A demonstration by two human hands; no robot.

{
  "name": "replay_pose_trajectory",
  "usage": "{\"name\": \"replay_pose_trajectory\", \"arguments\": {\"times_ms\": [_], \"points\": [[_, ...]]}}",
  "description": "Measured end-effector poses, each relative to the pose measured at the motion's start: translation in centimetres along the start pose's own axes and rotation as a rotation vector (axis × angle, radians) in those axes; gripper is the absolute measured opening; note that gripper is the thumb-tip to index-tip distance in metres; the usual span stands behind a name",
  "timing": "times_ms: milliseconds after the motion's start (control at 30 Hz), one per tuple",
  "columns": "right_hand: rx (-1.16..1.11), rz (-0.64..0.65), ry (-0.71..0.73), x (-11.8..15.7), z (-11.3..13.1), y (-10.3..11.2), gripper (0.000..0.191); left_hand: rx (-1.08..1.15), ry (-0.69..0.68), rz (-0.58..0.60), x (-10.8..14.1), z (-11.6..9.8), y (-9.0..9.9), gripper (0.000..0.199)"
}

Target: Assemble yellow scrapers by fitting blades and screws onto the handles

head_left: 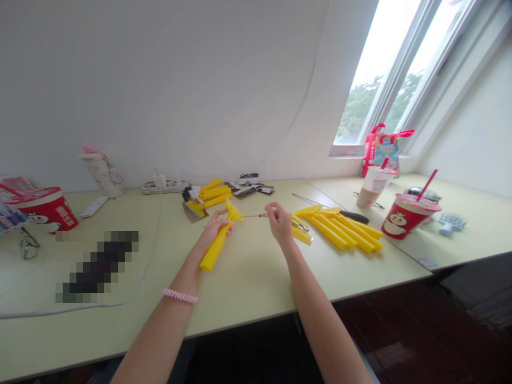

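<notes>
My left hand (215,230) is wrapped round a yellow plastic scraper (216,246), its wide head pointing away and its thick handle slanting toward me. In my right hand (279,221) is a thin screwdriver (261,215), pinched at its small handle. The shaft points left, and its tip meets or comes very near the scraper's head; I cannot tell which. Just right of that hand lies a row of several yellow scrapers (340,229), handles toward me. Smaller yellow pieces with metal blades (301,226) lie partly behind my right hand.
Yellow scrapers with packaging (214,193) lie near the wall, beside a power strip (168,186). A black-handled long screwdriver (354,216) lies behind the right-hand row. Drink cups (408,216) stand at the right, a red bucket (48,208) and a bottle (102,173) at the left.
</notes>
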State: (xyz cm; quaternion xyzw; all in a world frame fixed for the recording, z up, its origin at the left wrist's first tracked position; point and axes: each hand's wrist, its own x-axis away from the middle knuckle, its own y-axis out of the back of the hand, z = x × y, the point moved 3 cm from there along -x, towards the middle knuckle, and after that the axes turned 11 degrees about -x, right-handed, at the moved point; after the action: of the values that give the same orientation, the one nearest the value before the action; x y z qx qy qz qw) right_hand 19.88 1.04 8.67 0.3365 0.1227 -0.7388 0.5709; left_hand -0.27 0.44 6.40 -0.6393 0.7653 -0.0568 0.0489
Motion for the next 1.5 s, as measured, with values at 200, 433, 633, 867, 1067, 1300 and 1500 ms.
{"name": "replay_pose_trajectory", "arguments": {"times_ms": [200, 433, 633, 867, 1067, 1300, 1500], "points": [[-0.067, 0.088, -0.069, -0.08, -0.73, -0.35, 0.014, 0.007, 0.007, -0.028, -0.07, -0.08, 0.17, 0.047], [-0.12, 0.043, -0.053, -0.22, -0.63, -0.28, 0.02, 0.026, -0.013, 0.023, 0.19, -0.37, -0.08, 0.049], [-0.1, 0.069, -0.089, -0.16, -0.99, -0.22, 0.017, 0.024, -0.011, 0.024, 0.15, -0.31, 0.08, 0.052], [-0.127, 0.065, -0.046, -0.19, -0.28, -0.15, 0.017, 0.01, 0.03, 0.02, 0.02, 0.15, 0.09, 0.052], [-0.029, 0.083, -0.089, -0.02, -0.54, -0.21, 0.025, -0.018, 0.021, 0.028, 0.13, 0.14, -0.09, 0.045], [-0.069, 0.096, -0.004, -0.17, -0.33, -0.53, 0.013, 0.059, 0.025, 0.001, 0.03, -0.06, 0.05, 0.053], [-0.015, 0.107, -0.043, -0.01, -0.47, -0.38, 0.022, 0.068, 0.017, 0.021, -0.01, -0.12, 0.08, 0.055]]}}
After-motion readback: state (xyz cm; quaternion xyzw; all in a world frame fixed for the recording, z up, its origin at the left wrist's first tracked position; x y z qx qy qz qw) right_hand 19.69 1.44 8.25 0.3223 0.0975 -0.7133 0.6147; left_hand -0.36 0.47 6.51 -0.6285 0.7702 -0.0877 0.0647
